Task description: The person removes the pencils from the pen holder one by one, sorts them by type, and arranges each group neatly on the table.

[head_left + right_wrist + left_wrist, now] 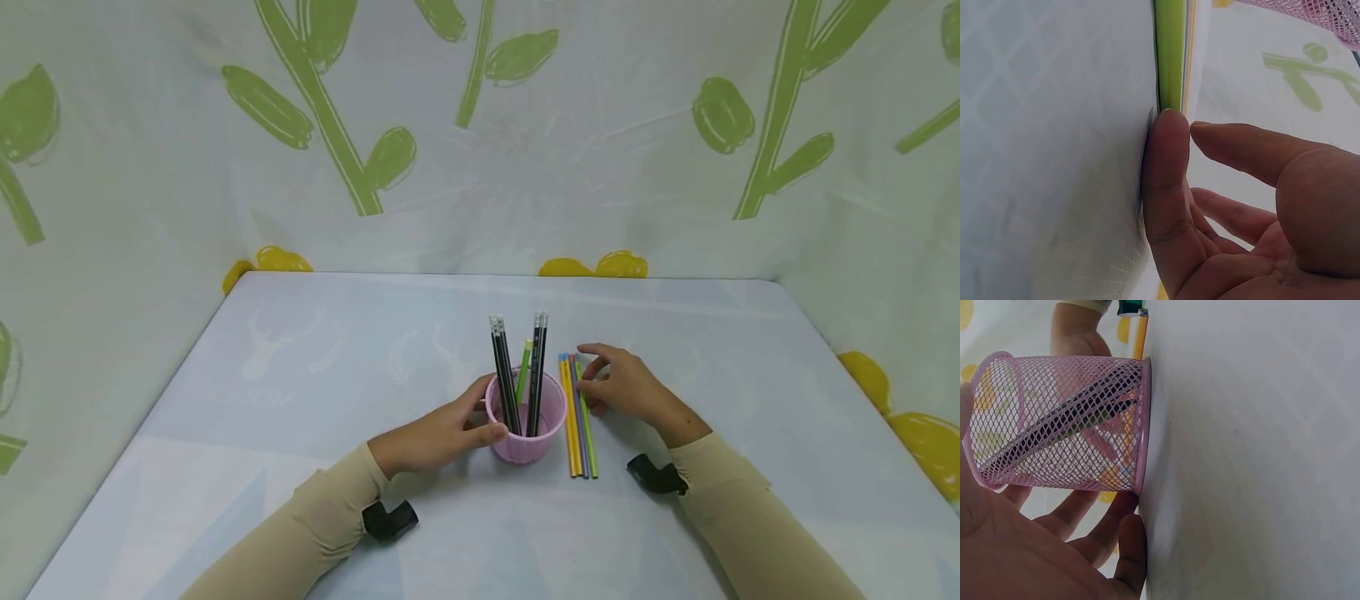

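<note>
My left hand [442,433] holds a pink mesh pencil cup [527,451], its thumb on the near side by the rim and its fingers around the far left side. Black pencils [504,371] with pale ends lean in the cup beside a green pencil [522,377]. Just right of the cup, several colored pencils, yellow [567,425], purple and green [590,446], lie side by side on the table. Above their right edge is my right hand [630,387], fingers loosely bent. In the right wrist view one fingertip touches the green pencil [1170,56], while the thumb stays apart from it.
A pale table [420,333] with faint deer prints lies under everything. White curtains with green leaf patterns [266,107] rise behind and along both sides. Black wrist devices [390,522] sit on both sleeves, close to the tabletop.
</note>
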The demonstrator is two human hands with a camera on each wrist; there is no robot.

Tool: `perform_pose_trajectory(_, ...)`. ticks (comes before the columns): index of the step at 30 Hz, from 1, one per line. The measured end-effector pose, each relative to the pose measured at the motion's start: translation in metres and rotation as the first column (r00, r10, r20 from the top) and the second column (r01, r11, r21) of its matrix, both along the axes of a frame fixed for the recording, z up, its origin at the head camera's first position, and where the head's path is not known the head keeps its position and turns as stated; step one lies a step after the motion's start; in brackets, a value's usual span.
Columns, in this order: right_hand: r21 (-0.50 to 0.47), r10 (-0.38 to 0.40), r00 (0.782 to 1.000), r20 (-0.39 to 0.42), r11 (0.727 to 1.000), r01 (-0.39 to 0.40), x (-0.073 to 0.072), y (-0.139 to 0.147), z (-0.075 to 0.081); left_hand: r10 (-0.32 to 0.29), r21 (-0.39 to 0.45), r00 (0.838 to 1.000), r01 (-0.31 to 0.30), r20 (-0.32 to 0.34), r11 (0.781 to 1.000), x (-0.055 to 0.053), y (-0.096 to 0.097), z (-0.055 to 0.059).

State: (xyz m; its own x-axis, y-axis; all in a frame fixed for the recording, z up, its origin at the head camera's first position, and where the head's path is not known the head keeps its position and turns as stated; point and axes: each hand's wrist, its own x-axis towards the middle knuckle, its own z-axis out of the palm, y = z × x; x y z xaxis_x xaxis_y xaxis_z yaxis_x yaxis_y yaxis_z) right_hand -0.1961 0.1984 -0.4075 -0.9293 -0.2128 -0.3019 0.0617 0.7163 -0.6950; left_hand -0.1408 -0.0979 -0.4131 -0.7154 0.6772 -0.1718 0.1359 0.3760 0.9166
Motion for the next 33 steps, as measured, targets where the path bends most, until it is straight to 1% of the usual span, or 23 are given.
perform_pose_trajectory(4,0.001,0.009,1.000,-0.017,1.000,-0.009,0.001,0.000,0.001,-0.005,-0.003,1.000,0.004,-0.010,1.000,0.000,0.001,0.001)
perform_pose_trajectory(6,0.020,0.009,0.999,-0.046,1.000,-0.008,0.002,0.000,0.002,-0.004,-0.005,1.000,0.004,-0.012,1.000,0.000,0.001,0.001)
perform_pose_trajectory(10,0.025,-0.004,0.989,-0.145,1.000,0.008,0.006,-0.001,0.007,-0.002,-0.005,1.000,0.002,-0.016,1.000,0.001,0.002,0.000)
perform_pose_trajectory(12,-0.003,-0.007,0.978,-0.209,1.000,0.007,0.011,-0.002,0.011,-0.003,-0.007,1.000,0.003,-0.012,1.000,0.001,0.002,-0.001)
perform_pose_trajectory(14,-0.039,-0.014,0.959,-0.282,0.999,0.003,0.016,-0.006,0.016,-0.005,-0.009,1.000,0.005,-0.013,1.000,0.002,0.002,-0.001)
perform_pose_trajectory(16,-0.069,-0.022,0.931,-0.365,0.998,-0.003,0.021,-0.010,0.022,-0.007,-0.009,1.000,0.007,-0.022,1.000,0.002,0.002,-0.001)
perform_pose_trajectory(18,-0.099,-0.039,0.896,-0.442,0.995,-0.005,0.027,-0.015,0.028,-0.009,-0.006,0.999,0.009,-0.032,1.000,0.001,0.002,-0.001)
perform_pose_trajectory(22,-0.127,-0.047,0.817,-0.575,0.991,-0.032,0.038,-0.025,0.037,-0.008,-0.005,0.999,0.008,-0.036,1.000,0.001,0.002,0.000)
perform_pose_trajectory(24,-0.126,-0.033,0.775,-0.632,0.990,-0.060,0.043,-0.028,0.038,-0.008,-0.002,1.000,0.008,-0.030,1.000,0.001,0.002,-0.001)
perform_pose_trajectory(26,-0.126,-0.015,0.738,-0.675,0.988,-0.094,0.047,-0.032,0.037,-0.006,-0.004,1.000,0.006,-0.028,1.000,0.001,0.001,-0.002)
perform_pose_trajectory(29,-0.132,0.009,0.695,-0.719,0.980,-0.149,0.050,-0.035,0.036,-0.004,-0.001,1.000,0.004,-0.031,1.000,0.001,0.001,-0.002)
perform_pose_trajectory(31,-0.125,0.029,0.674,-0.739,0.976,-0.179,0.051,-0.037,0.036,-0.002,-0.002,0.999,0.002,-0.032,1.000,0.001,0.001,-0.002)
perform_pose_trajectory(33,-0.096,0.055,0.656,-0.753,0.977,-0.192,0.053,-0.039,0.034,0.000,-0.001,1.000,0.000,-0.028,1.000,0.000,0.001,-0.002)
